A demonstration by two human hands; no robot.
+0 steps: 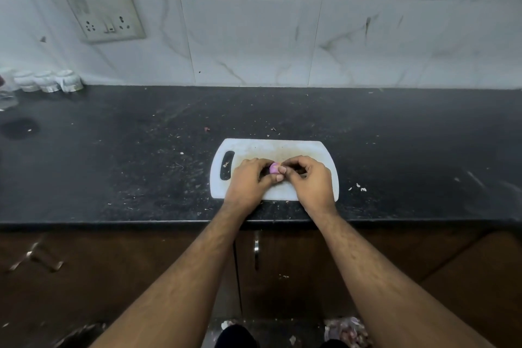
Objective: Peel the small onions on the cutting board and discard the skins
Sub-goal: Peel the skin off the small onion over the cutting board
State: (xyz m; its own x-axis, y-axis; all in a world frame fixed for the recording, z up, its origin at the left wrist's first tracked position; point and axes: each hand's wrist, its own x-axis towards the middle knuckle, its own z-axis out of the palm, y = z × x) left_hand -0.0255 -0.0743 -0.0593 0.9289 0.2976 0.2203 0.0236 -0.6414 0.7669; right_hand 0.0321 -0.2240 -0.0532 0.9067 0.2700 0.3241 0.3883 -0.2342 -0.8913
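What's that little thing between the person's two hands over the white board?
In the head view, a small pinkish-purple onion sits between the left hand and right hand, pinched by fingers of both, above the white cutting board.

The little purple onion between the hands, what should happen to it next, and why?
Probably the right hand should pull its pinched fingertips away to strip off a bit of skin. Both hands hold the onion above the cutting board; the left hand steadies it, and the right fingertips sit right on its pink surface. Whether any skin is left there is hard to tell.
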